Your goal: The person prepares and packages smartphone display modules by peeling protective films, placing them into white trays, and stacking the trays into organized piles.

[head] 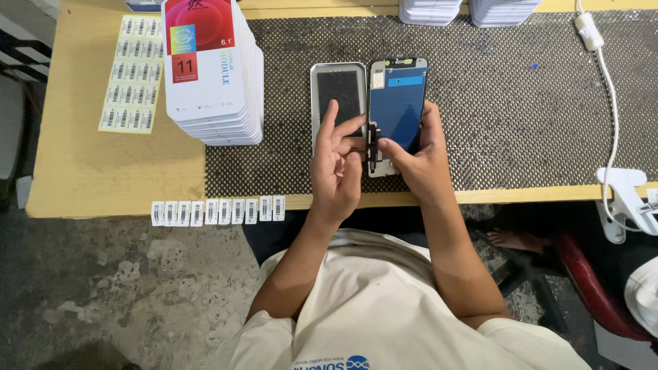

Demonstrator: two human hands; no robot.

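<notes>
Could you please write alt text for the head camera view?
Seen from above, a person's right hand holds a phone display panel over a dotted mat while the left hand touches its lower edge. A grey tray lies beside it, left of it a stack of white boxes.

a mesh mat (480,103) covers the middle and right of the worktop (82,178). on the mat, a screen panel (397,103) lies just right of a tray (338,96), the two side by side. the left hand (336,168) rests over the tray's near end; the right hand (418,161) holds the panel's near end. a stack of boxes (216,75) stands to the left at the mat's edge, with a sheet of labels (130,75) further left. a row of labels (218,211) hangs along the worktop's near edge. two more stacks (466,10) sit at the far edge. a cable (606,82) runs down the right side to a clamp (627,199).
</notes>
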